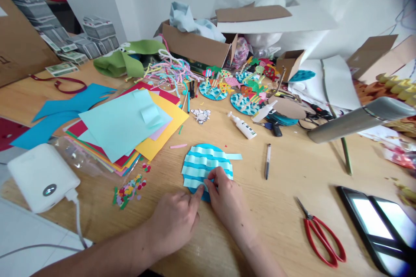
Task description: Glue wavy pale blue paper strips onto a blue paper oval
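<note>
A round blue card disc [209, 195] lies flat on the wooden table before me. Wavy pale blue paper strips [208, 162] run across it in several rows, and one strip sticks out past its right edge. At the lowest row, my left hand [173, 218] has its fingers curled, the index fingertip pressing the strip down. My right hand [229, 197] pinches the same strip beside that fingertip, thumb against index finger. Part of this strip is hidden beneath the fingers.
Coloured paper sheets [117, 121] and confetti scraps [130, 190] lie left, near a white power bank [43, 177]. Glue bottles [243, 126], a pen [268, 162] and red-handled scissors [321, 233] are right. Decorated discs [212, 91] stand behind, with a grey flask [357, 121] at right.
</note>
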`<state>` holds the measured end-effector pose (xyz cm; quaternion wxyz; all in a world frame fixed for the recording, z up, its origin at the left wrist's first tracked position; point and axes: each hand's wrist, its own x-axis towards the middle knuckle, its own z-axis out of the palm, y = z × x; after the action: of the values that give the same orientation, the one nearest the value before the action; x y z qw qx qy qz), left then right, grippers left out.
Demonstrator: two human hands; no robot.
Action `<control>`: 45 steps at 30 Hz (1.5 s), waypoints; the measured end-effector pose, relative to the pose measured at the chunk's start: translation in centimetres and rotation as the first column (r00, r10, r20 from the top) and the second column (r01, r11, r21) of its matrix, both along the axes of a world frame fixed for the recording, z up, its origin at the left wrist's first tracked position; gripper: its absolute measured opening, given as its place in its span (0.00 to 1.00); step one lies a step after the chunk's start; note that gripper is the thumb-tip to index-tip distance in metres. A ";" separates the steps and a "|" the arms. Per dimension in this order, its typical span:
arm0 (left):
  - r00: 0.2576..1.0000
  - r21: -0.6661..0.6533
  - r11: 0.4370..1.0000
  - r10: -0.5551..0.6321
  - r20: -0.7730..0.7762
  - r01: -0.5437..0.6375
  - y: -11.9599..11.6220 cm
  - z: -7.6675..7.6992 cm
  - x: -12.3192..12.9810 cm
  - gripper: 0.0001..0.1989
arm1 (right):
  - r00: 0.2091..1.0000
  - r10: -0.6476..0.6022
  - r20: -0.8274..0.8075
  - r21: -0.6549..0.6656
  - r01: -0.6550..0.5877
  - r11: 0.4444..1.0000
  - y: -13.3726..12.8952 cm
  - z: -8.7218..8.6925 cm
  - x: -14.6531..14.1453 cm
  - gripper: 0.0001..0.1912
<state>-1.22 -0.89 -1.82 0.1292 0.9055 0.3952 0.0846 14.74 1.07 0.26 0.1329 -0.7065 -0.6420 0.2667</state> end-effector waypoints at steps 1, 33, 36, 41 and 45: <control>1.000 -0.016 1.000 0.003 -0.005 -0.004 0.0 0.1 0.0 0.27 | 1.000 -0.002 0.001 -0.001 0.002 1.000 0.0 0.0 0.0 0.03; 0.995 0.008 0.999 0.041 -0.095 -0.041 0.0 0.1 0.1 0.26 | 0.999 -0.052 0.018 -0.037 0.052 0.998 0.0 1.6 0.5 0.05; 0.995 0.051 0.998 0.043 -0.089 -0.039 0.1 -0.2 0.1 0.28 | 0.998 -0.051 0.024 -0.028 0.052 0.998 -0.1 1.5 0.5 0.04; 0.989 0.064 0.998 0.025 -0.144 -0.015 0.2 0.0 0.3 0.26 | 0.998 -0.057 0.003 -0.006 0.057 0.998 -0.2 1.3 0.5 0.03; 0.976 -0.015 1.000 0.008 -0.218 -0.012 0.3 0.6 0.6 0.26 | 0.998 -0.066 -0.012 -0.024 0.066 0.998 -0.2 1.5 0.5 0.02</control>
<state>-0.58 -0.56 -1.25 0.0923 0.9063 0.4121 -0.0177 15.22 0.84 1.72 0.1373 -0.7272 -0.6141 0.2744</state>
